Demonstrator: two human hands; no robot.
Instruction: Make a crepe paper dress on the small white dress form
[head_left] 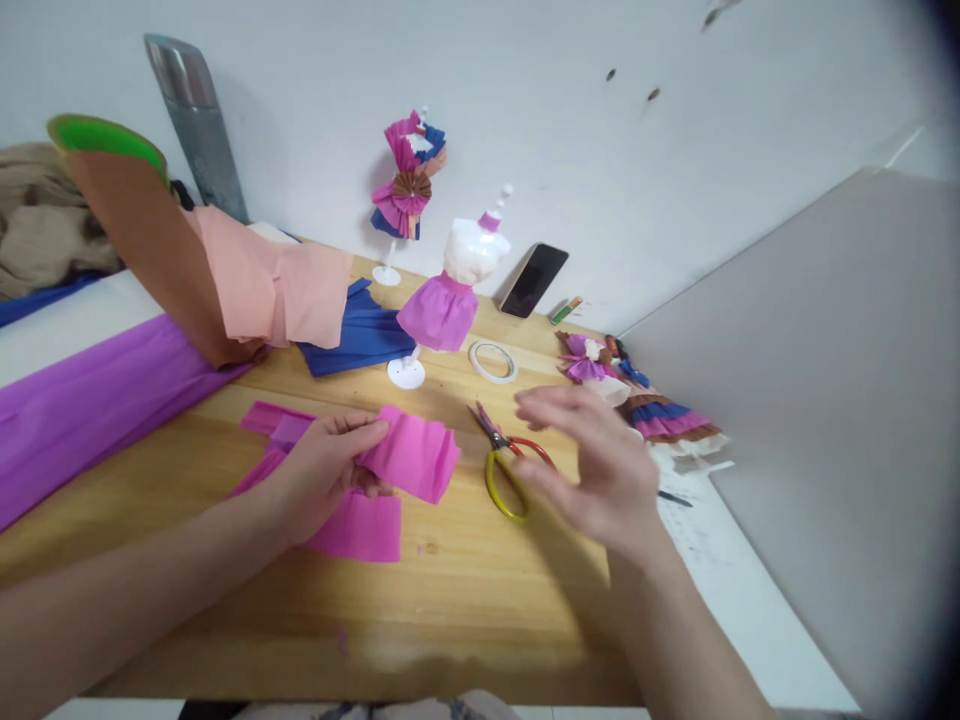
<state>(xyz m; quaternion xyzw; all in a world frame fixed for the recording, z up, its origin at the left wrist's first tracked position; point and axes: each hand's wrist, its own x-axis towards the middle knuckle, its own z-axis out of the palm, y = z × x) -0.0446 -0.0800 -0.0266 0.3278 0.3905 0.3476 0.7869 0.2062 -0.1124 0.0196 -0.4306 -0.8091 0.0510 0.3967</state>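
Observation:
Between thumb and fingers, my left hand (330,470) pinches a pink crepe paper strip (416,455), held above the table. More pink crepe paper (364,530) lies under that hand. My right hand (592,460) is raised with its fingers apart and nothing in it. Just left of it, a pair of scissors (499,460) with yellow and red handles rests on the wood, blades pointing away, partly covered by the hand. Behind stands a small white dress form (469,250) wearing a purple paper skirt (439,312).
A roll of white tape (493,362) lies behind the scissors. At the back are a second dressed form (409,185), a phone (534,280) and a bottle (199,130). Crepe paper rolls, brown (150,240) and peach (277,285), fill the left. Paper dresses (667,415) lie right.

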